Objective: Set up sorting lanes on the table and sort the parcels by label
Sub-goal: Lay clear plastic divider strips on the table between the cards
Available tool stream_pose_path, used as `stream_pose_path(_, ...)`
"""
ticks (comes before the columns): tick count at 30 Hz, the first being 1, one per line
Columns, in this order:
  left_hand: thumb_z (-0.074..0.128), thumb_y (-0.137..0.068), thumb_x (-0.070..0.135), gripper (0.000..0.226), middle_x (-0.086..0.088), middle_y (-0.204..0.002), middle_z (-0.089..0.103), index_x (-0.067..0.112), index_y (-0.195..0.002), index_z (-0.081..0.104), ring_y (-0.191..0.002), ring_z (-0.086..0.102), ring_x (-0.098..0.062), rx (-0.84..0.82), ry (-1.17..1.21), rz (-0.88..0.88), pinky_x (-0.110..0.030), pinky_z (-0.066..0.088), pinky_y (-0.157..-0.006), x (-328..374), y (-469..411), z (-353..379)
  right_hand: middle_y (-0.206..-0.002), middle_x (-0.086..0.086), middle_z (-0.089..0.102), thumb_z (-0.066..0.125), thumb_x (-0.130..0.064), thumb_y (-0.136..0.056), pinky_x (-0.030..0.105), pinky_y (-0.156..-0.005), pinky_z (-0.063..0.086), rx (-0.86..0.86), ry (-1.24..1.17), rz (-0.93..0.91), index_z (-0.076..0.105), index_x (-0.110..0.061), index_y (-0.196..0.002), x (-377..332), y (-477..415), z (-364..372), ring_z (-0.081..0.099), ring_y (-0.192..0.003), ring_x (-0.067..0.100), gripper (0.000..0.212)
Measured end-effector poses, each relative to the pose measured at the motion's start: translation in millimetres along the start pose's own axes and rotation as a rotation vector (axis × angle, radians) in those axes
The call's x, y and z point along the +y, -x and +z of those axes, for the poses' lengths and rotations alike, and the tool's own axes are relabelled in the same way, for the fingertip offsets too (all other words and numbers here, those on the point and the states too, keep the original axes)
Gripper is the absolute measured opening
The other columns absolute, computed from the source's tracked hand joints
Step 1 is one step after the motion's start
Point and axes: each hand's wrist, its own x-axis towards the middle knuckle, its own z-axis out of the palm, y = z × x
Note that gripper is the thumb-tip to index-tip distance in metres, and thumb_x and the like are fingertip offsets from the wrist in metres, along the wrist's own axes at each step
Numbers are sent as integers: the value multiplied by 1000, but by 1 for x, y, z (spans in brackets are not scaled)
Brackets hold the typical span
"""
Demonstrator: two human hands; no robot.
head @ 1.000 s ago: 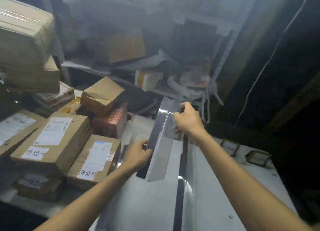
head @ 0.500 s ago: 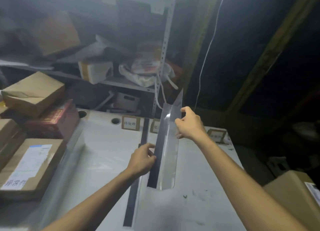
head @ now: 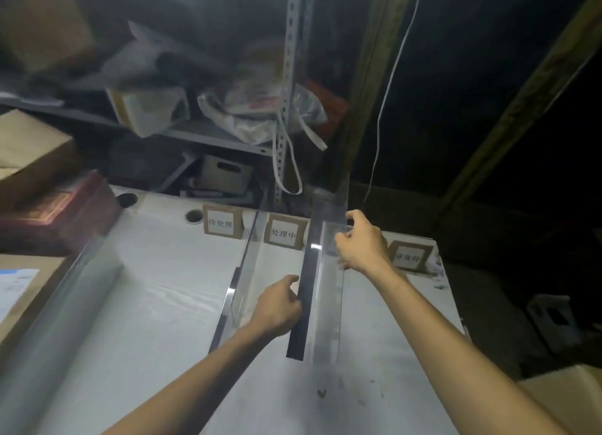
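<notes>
Divider [head: 321,304]: clear sheet on black strip, over table [head: 156,291] between two label cards. Likely light, stiff, slick. Your left hand [head: 277,309] pinches the strip; your right hand [head: 361,244] grips the far upper edge. Keep to edges.

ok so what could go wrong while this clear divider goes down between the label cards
1. The clear divider is held only by the left hand at its black base strip and the right hand at its top edge. It could tip, or settle skewed relative to the other divider, leaving an uneven lane.
2. Its far end is close to the middle label card and might knock it over.
</notes>
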Motion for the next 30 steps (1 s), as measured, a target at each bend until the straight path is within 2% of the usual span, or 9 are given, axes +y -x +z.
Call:
stream_pose_path(3,47,-94,13,55,-3,-117,66,16,-147,37,-112,60,-24,-56,-60,-12,-35,49,-98,0,-24,7,-97,5,63,56,-18,-100,38,-71,62,-13,10,17,41,-21,-141,9,-22,11,69,-81,22,43)
stream_pose_path(8,47,-97,24,54,-7,-128,61,16,-148,34,-114,59,-26,-191,-111,-50,-39,49,-100,-7,-71,14,-101,1,58,56,-15,-100,43,-80,61,-40,35,61,43,-21,-140,21,-62,35,66,-85,20,43)
stream_pose_path(10,47,-97,24,51,-8,-131,59,16,-146,35,-114,59,-26,-219,-144,-33,-36,49,-98,-9,-84,16,-108,4,61,56,-16,-99,45,-80,61,-58,57,92,42,-22,-143,25,-76,44,66,-86,21,46)
stream_pose_path(14,46,-96,27,49,-10,-143,38,16,-143,39,-123,47,-29,-296,-389,58,-40,46,-100,-14,-100,23,-115,8,63,58,-17,-97,47,-82,61,-90,96,148,38,-27,-146,33,-93,62,68,-96,28,54)
stream_pose_path(16,44,-96,28,47,-10,-152,25,16,-141,41,-132,35,-32,-396,-542,105,-44,42,-105,-17,-103,27,-108,3,61,58,-16,-97,46,-80,61,-131,114,164,40,-26,-144,36,-97,69,68,-93,27,52)
stream_pose_path(20,43,-95,24,52,-9,-156,20,18,-146,35,-137,25,-33,-478,-754,187,-45,31,-110,-26,-104,33,-104,6,63,58,-16,-97,45,-77,62,-152,169,163,38,-24,-144,41,-101,75,68,-85,25,52)
stream_pose_path(26,42,-96,25,53,-8,-154,24,18,-147,32,-137,25,-32,-447,-741,203,-45,32,-110,-27,-105,35,-103,7,65,57,-22,-97,46,-77,62,-196,188,129,39,-22,-141,39,-101,73,67,-84,25,48)
stream_pose_path(30,42,-96,28,53,-9,-155,23,16,-147,32,-138,24,-32,-454,-674,188,-46,33,-110,-22,-103,33,-116,9,64,54,-27,-100,43,-88,56,-212,212,128,37,-20,-145,37,-94,59,65,-99,28,49)
